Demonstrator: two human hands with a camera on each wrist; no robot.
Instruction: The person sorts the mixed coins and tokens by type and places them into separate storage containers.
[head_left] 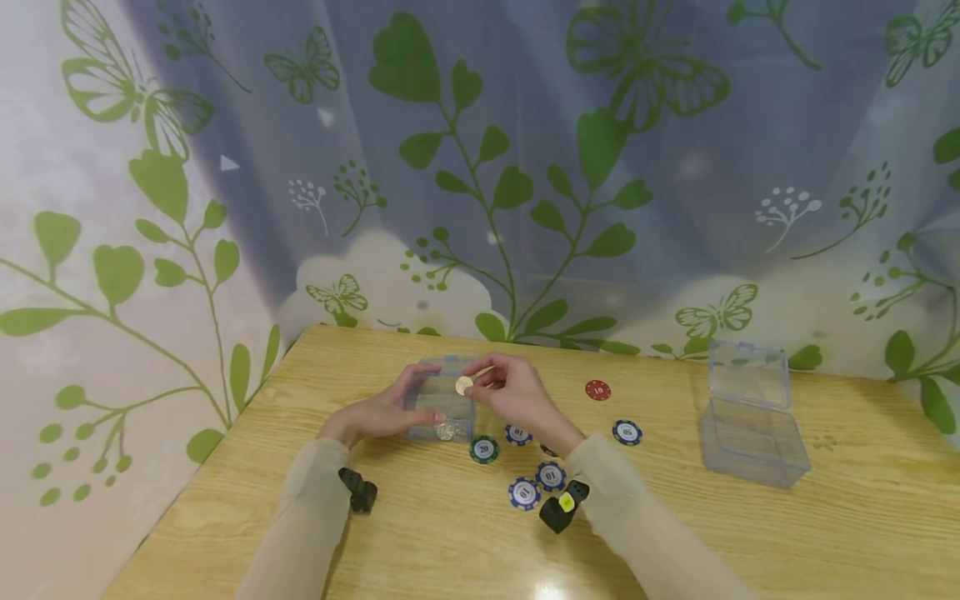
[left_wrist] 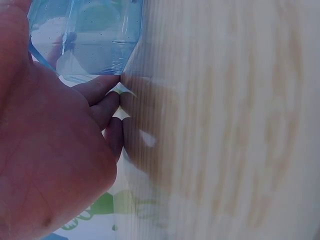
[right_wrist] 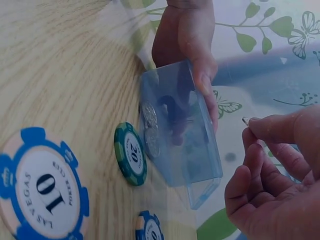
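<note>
Nearest: two cream sleeves (head_left: 311,500), each with a black wrist camera (head_left: 363,493) at the cuff, over a worktop (head_left: 442,533) of pale, streaked wood grain.

Paired blue-and-white chips (head_left: 524,493), round, edge-notched, marked 10, close together on the near side of the right wrist. Slightly farther, a green chip (head_left: 483,450) marked 20, just beside the near right corner of a clear box (head_left: 438,398); a third blue 10 chip (head_left: 518,434) to its right; another chip (head_left: 550,450), mostly hidden by the right wrist.

Clear box: rigid, transparent, bluish plastic, rectangular, open, toward the worktop's far left corner; textured metal coins (head_left: 447,430) inside, at its near side. Left hand (head_left: 378,408): thumb and fingers spread around the box, gripping it. Right hand (head_left: 513,390): thumb and index finger closed on a thin, pale gold coin (head_left: 464,385), above the box's right side; other fingers curled.

To the right, a blue 50 chip (head_left: 627,432); farther, a red 10 chip (head_left: 597,390) nearer the far edge. Farther right, a second clear box (head_left: 753,437), lid raised.

Beyond the far edge: a hanging curtain (head_left: 525,225), blue-grey and white, printed with green leaves and butterflies.
</note>
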